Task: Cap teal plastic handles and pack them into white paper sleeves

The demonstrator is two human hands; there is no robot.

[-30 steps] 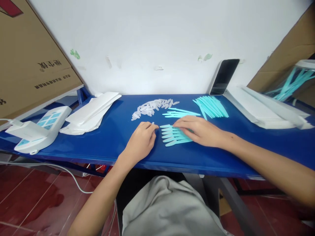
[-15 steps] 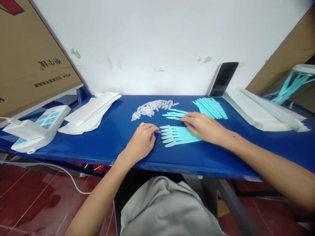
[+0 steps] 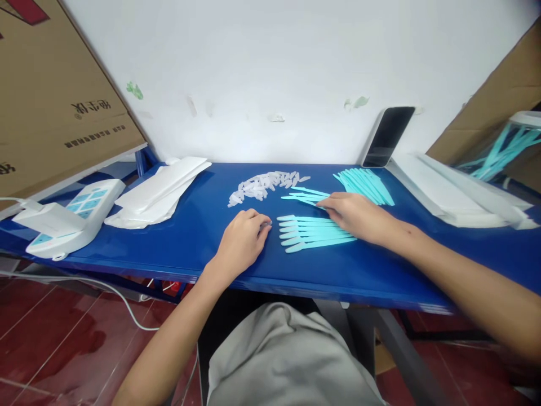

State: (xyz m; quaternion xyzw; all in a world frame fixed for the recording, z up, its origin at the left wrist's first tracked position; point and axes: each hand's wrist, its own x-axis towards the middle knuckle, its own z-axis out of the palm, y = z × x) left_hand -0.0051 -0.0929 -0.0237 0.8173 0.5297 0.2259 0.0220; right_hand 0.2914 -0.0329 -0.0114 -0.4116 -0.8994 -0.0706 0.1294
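Observation:
My left hand (image 3: 243, 239) hovers over the table left of the capped row, fingers pinched together on a small clear cap that shows only as a sliver at the fingertips. My right hand (image 3: 359, 216) is closed, its thumb and fingertips on a turquoise stick (image 3: 301, 198) shaped like an eyebrow razor. Beside that stick lie a couple of loose ones. Just below, a row of several turquoise sticks (image 3: 323, 237) lies side by side, their left ends covered by whitish caps. A heap of translucent caps (image 3: 264, 185) lies behind my hands.
A larger pile of turquoise sticks (image 3: 367, 186) lies at the back right, near a leaning phone (image 3: 389, 135). White packets (image 3: 158, 194) and a power strip (image 3: 80, 217) are left on the blue table (image 3: 190, 248). More white sleeves (image 3: 456, 192) and a clear jar of sticks (image 3: 507, 149) stand right.
My right hand has shifted slightly right, and the stick at its fingertips has tilted and moved. The clear cap at my left fingertips has drawn away from the row and shows less.

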